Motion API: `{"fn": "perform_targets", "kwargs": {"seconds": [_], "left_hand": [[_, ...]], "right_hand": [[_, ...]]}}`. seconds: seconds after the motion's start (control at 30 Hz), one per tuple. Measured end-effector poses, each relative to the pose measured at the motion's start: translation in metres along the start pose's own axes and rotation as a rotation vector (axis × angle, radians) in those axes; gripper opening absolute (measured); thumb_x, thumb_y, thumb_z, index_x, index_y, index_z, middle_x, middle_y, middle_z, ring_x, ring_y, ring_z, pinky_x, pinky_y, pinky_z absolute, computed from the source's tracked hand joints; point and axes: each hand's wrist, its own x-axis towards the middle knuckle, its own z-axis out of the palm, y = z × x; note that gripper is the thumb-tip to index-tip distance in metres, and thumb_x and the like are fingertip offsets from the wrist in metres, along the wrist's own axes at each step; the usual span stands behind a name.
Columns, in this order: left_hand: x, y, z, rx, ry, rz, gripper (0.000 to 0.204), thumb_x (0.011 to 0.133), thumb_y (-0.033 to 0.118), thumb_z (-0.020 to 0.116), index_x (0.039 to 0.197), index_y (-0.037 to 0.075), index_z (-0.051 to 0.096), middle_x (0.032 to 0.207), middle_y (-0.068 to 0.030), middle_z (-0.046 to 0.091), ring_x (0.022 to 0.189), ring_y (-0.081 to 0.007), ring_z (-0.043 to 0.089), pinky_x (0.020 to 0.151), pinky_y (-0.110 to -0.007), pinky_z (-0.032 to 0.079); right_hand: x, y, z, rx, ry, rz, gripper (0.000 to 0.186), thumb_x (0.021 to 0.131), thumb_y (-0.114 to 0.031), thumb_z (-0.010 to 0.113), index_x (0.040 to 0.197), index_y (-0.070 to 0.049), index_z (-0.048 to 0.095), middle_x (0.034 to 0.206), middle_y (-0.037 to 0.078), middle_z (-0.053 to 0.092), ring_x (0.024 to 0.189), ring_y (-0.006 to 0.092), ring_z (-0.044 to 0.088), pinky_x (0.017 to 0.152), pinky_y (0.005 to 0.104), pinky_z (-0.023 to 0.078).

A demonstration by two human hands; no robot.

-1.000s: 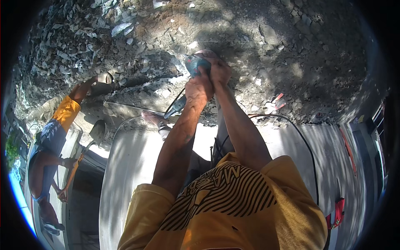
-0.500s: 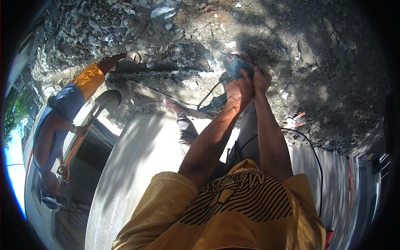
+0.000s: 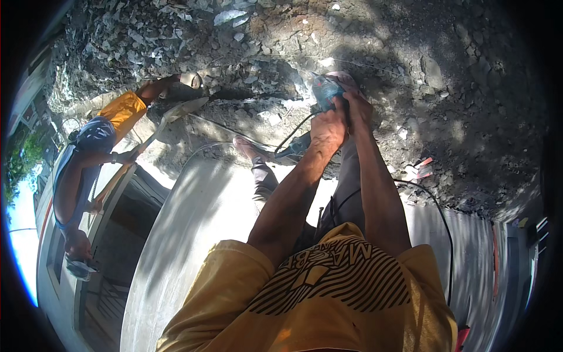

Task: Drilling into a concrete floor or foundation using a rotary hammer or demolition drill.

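Both of my hands are closed around a teal demolition hammer, held in front of my legs over broken ground. My left hand wraps a part close to my body. On the tool's right side, up against the left, is my right hand. Another teal part shows left of my wrist, joined by a curved black cord. Dust and glare hide the working tip, at a rubble-filled trench.
On the left, a co-worker in orange shorts holds a shovel, its blade at the trench. Stone rubble lies beyond. A pale concrete slab is under me, and a black cable runs along my right. A thin string crosses the ground.
The co-worker's shovel has swung right and away from me, its blade now at the trench edge. My hands and the demolition hammer have shifted slightly left.
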Motion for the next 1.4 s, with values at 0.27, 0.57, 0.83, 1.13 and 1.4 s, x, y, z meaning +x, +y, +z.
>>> {"fn": "perform_targets", "kwargs": {"seconds": [0.27,0.57,0.83,1.13,1.4], "left_hand": [[0.008,0.009,-0.009,-0.044,-0.009,-0.01,0.06,0.084,0.025,0.066,0.129,-0.001,0.035,0.088,-0.0249,0.07,0.087,-0.0392,0.071,0.077,-0.046,0.057],[0.007,0.009,-0.005,-0.056,0.016,0.013,0.063,0.085,0.021,0.062,0.134,-0.004,0.032,0.086,-0.0261,0.07,0.084,-0.0401,0.071,0.077,-0.048,0.056],[0.002,0.007,-0.012,0.006,0.069,0.061,0.065,0.086,0.023,0.06,0.137,-0.006,0.033,0.085,-0.0241,0.07,0.082,-0.0407,0.07,0.074,-0.048,0.056],[-0.01,-0.006,-0.029,0.145,-0.077,-0.01,0.078,0.086,0.034,0.062,0.145,-0.006,0.031,0.092,-0.018,0.072,0.085,-0.0323,0.072,0.073,-0.041,0.058],[-0.005,-0.002,-0.008,0.127,-0.029,0.01,0.076,0.087,0.036,0.059,0.145,-0.003,0.032,0.092,-0.0223,0.072,0.084,-0.0367,0.072,0.075,-0.043,0.057]], "right_hand": [[0.008,-0.003,-0.002,-0.067,0.043,0.036,0.037,0.074,-0.031,0.072,0.103,-0.009,0.076,0.105,0.011,0.074,0.098,0.0258,0.069,0.089,0.0347,0.051],[0.004,-0.007,-0.004,-0.073,0.062,0.002,0.034,0.075,-0.028,0.072,0.1,-0.006,0.076,0.099,0.014,0.074,0.094,0.025,0.069,0.087,0.0337,0.052],[-0.006,-0.017,0.004,-0.129,0.117,-0.1,0.032,0.074,-0.029,0.07,0.096,-0.007,0.077,0.097,0.013,0.075,0.09,0.0264,0.07,0.086,0.0353,0.052],[-0.042,-0.032,0.024,-0.212,0.158,0.002,0.028,0.079,-0.028,0.068,0.096,-0.008,0.077,0.094,0.015,0.074,0.091,0.03,0.07,0.087,0.0363,0.052],[-0.024,-0.014,0.013,-0.04,0.141,-0.068,0.029,0.079,-0.026,0.071,0.096,-0.004,0.076,0.091,0.014,0.074,0.088,0.0259,0.07,0.083,0.0339,0.052]]}}
